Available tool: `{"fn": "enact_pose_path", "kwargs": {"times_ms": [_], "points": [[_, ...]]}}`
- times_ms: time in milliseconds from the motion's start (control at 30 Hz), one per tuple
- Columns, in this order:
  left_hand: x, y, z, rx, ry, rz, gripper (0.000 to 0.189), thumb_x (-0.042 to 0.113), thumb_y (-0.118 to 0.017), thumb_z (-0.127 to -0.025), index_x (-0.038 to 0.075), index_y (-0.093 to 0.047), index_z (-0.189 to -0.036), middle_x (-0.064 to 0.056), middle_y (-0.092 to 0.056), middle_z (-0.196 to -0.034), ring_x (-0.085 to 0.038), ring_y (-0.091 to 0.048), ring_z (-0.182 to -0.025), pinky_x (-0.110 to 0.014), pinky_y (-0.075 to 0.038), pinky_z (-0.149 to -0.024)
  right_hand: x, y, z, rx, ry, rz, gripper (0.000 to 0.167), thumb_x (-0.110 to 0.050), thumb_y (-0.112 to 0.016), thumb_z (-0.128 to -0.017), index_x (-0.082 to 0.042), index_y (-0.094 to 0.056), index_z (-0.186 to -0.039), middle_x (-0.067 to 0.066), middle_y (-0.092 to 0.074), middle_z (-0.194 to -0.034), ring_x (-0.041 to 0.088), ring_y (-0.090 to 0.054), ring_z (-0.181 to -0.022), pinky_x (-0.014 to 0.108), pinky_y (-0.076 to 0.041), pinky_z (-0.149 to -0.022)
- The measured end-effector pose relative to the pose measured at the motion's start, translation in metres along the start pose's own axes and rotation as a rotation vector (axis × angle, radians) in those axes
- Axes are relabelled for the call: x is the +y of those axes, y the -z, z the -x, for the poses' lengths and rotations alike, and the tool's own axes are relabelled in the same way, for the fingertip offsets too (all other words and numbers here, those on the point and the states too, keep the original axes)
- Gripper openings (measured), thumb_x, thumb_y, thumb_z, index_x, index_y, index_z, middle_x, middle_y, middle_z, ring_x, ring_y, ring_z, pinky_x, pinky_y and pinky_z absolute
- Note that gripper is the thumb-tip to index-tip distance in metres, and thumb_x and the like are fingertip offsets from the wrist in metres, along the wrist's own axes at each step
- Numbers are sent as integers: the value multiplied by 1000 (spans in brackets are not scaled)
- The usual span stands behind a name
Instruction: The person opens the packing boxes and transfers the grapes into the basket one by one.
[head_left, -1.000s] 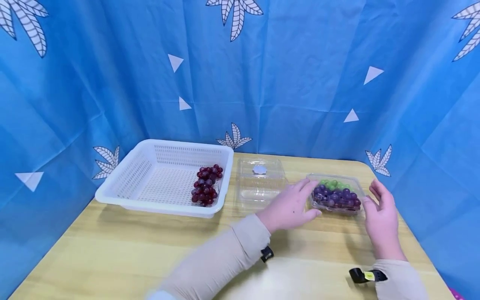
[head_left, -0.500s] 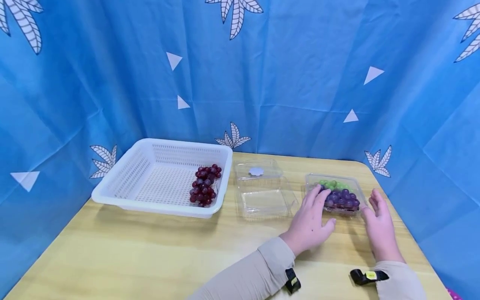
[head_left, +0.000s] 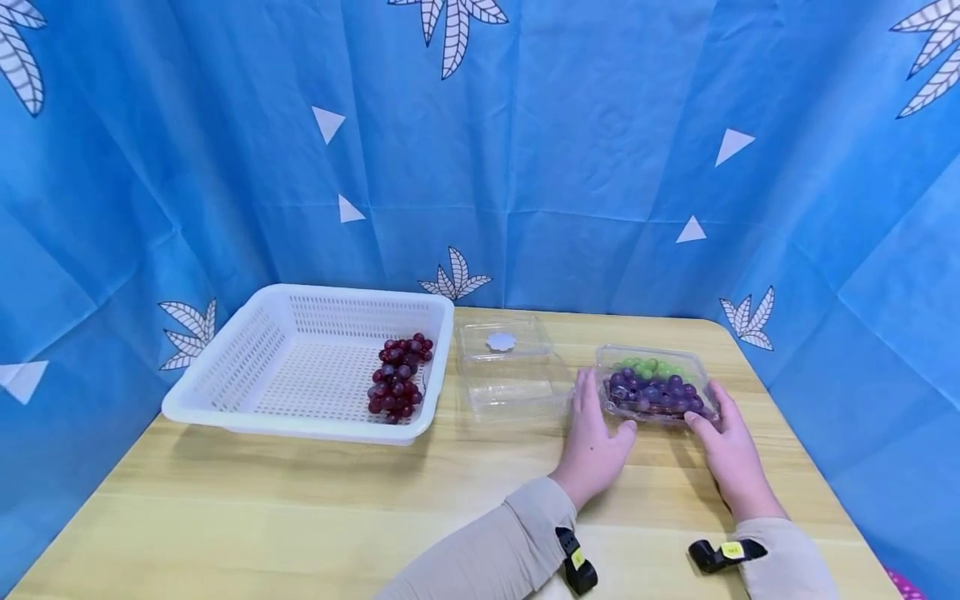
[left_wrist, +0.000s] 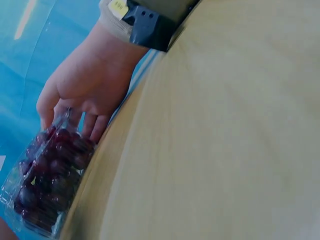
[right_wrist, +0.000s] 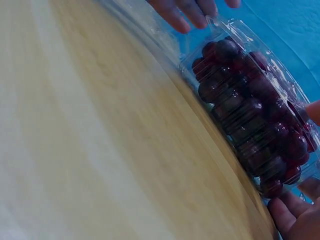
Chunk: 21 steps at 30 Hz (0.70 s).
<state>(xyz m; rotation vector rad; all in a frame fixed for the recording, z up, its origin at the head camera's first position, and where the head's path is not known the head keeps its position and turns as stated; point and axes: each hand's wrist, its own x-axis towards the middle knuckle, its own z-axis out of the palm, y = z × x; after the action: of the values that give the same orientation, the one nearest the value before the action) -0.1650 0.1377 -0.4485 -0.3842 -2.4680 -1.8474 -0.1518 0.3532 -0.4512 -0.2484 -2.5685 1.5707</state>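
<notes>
A closed clear plastic clamshell box (head_left: 651, 350) sits at the right of the table in the head view, with purple grapes (head_left: 648, 392) and green grapes (head_left: 645, 367) inside. My right hand (head_left: 737, 462) holds its right end, thumb at the front corner. In the right wrist view, that thumb lies on the lid's edge and the fingers (right_wrist: 300, 217) reach low around the end. Nearly straight, the fingers of my left hand (head_left: 595, 454) stand beside the box's left end; whether they touch it is unclear. Dark grapes (left_wrist: 52, 172) show through the box in the left wrist view.
An open clear clamshell (head_left: 510, 379) with a white label lies left of my left hand. Farther left is a white perforated basket (head_left: 300, 427) with a bunch of red grapes (head_left: 401, 379) at its right side. A blue curtain (head_left: 600, 150) hangs behind the wooden table (head_left: 300, 508).
My left hand has drawn back from over the box's front to its left end. My right hand has closed in on the right end. The head view has shifted slightly.
</notes>
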Motion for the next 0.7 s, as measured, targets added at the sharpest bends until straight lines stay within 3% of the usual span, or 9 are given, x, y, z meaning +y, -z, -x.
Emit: {"fn": "enact_pose_path", "kwargs": {"times_ms": [133, 233, 467, 500, 533, 700], "points": [[-2, 2, -2, 87, 46, 133, 100, 17, -68, -92, 31, 0, -163, -2, -4, -170, -25, -14, -152, -50, -22, -119, 0, 0, 1, -12, -6, 19, 79, -39, -49, -106, -15, 0, -164, 18, -7, -168, 54, -22, -144, 67, -24, -112], [-3, 2, -2, 106, 77, 173, 100, 15, -69, -90, 28, -3, -164, -3, -7, -169, -25, -17, -151, -50, -23, -118, 1, 1, 2, -24, 7, 43, 79, -41, -50, -106, -17, -1, -164, 17, -8, -168, 54, -21, -144, 68, -23, -112], [-9, 2, -6, 8, 133, 72, 106, 25, -79, -85, 23, -9, -164, -2, -18, -167, -26, -25, -149, -50, -26, -118, 1, 1, 1, -80, 91, 82, 80, -40, -56, -104, -21, -6, -165, 19, -12, -167, 56, -24, -142, 69, -24, -111], [-10, 2, -7, -8, 134, 68, 108, 23, -81, -83, 25, -9, -164, -1, -19, -167, -26, -25, -149, -49, -26, -118, 1, 0, 1, -87, 102, 84, 82, -38, -58, -103, -21, -6, -165, 19, -12, -167, 56, -26, -141, 69, -26, -110], [-11, 2, -8, -19, 132, 61, 110, 22, -82, -83, 25, -8, -164, -1, -19, -167, -26, -26, -149, -49, -27, -118, 2, 0, 0, -93, 108, 88, 84, -37, -60, -103, -21, -5, -165, 18, -12, -167, 56, -27, -141, 60, -29, -113], [-16, 6, -11, -28, 130, 53, 112, 13, -81, -83, 26, -4, -164, -2, -21, -166, -26, -29, -148, -45, -29, -117, 4, -4, 0, -112, 110, 84, 90, -35, -64, -100, -19, -2, -165, 17, -11, -168, 53, -32, -139, 54, -34, -112]]}}
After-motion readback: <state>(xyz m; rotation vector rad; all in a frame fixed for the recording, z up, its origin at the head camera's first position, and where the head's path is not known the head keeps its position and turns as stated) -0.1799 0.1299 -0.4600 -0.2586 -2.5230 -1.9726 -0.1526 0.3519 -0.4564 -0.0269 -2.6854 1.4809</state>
